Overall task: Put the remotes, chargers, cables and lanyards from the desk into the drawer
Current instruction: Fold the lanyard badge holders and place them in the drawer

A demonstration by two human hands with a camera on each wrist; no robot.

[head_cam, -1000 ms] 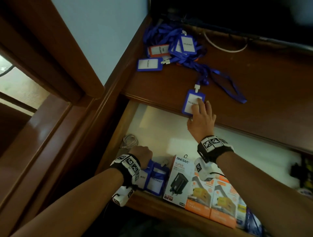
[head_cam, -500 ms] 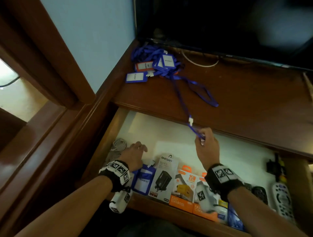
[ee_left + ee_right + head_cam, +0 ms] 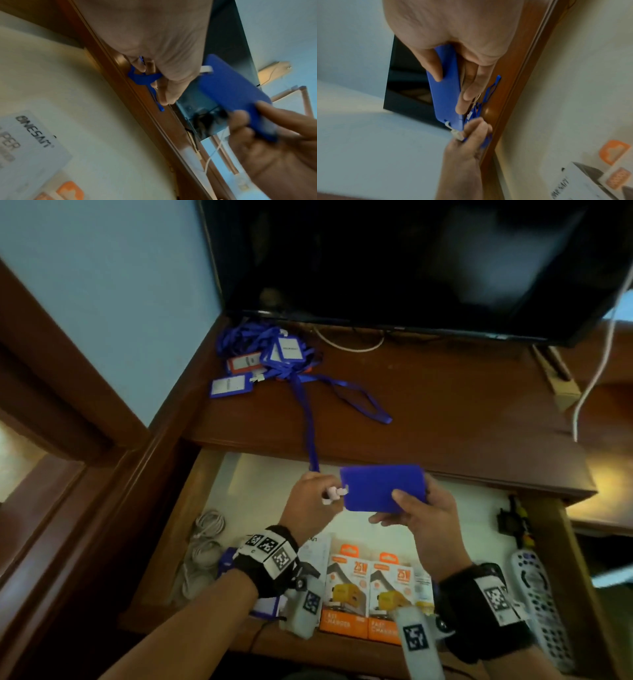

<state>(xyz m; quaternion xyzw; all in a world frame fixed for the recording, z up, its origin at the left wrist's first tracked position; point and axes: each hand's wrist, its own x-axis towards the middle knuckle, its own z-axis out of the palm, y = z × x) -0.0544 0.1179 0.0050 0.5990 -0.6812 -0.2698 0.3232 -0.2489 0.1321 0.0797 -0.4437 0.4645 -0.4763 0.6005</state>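
A blue badge holder (image 3: 382,487) hangs above the open drawer (image 3: 212,474). My right hand (image 3: 411,501) pinches its right end, thumb on top (image 3: 435,70). My left hand (image 3: 318,494) pinches the blue strap (image 3: 145,78) beside the white clip (image 3: 334,495). The strap (image 3: 305,419) runs taut up over the desk edge to a pile of blue lanyards (image 3: 270,357) at the desk's back left corner. In the left wrist view the badge holder (image 3: 231,86) stands edge-on between both hands.
The drawer holds orange charger boxes (image 3: 370,594), coiled white cables (image 3: 205,542), more badge holders (image 3: 227,559), a black adapter (image 3: 513,522) and a grey remote (image 3: 537,604). A dark TV (image 3: 411,268) stands at the back of the desk (image 3: 445,405); a white cable (image 3: 596,371) hangs at right.
My right hand dragged the badge holder off the desk edge and lifted it over the drawer. My left hand left the drawer's contents and took the strap by the clip.
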